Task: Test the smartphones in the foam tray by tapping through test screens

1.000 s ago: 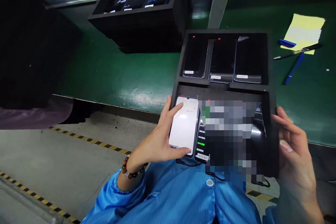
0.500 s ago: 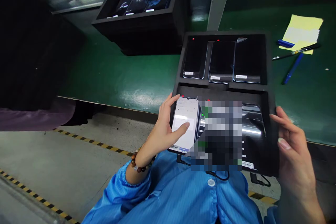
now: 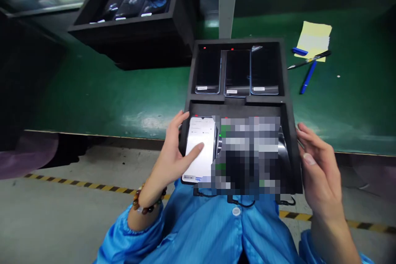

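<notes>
A black foam tray (image 3: 238,100) lies across the bench's front edge, its near half close to my body. My left hand (image 3: 177,152) is wrapped around its left side, the thumb over the lit white screen of a smartphone (image 3: 198,132). At the tray's right wall my right hand (image 3: 321,169) holds on with its fingers bent against the side; some fingertips are hidden. Dark smartphones (image 3: 237,72) with small white labels fill the far row. A blurred patch covers much of the near row. Black cables (image 3: 244,204) hang from the tray's near edge.
Back left on the green bench (image 3: 139,111) stands a deep black box (image 3: 148,37) of wrapped phones. Yellow sticky notes (image 3: 315,35), a black pen (image 3: 309,61) and a blue pen (image 3: 308,77) lie to the right. A grey post (image 3: 228,4) rises behind the tray.
The whole view has shifted, so bench, tray and box appear further left. A pop-up box on the lit phone's screen is gone. My hands keep their places at the tray.
</notes>
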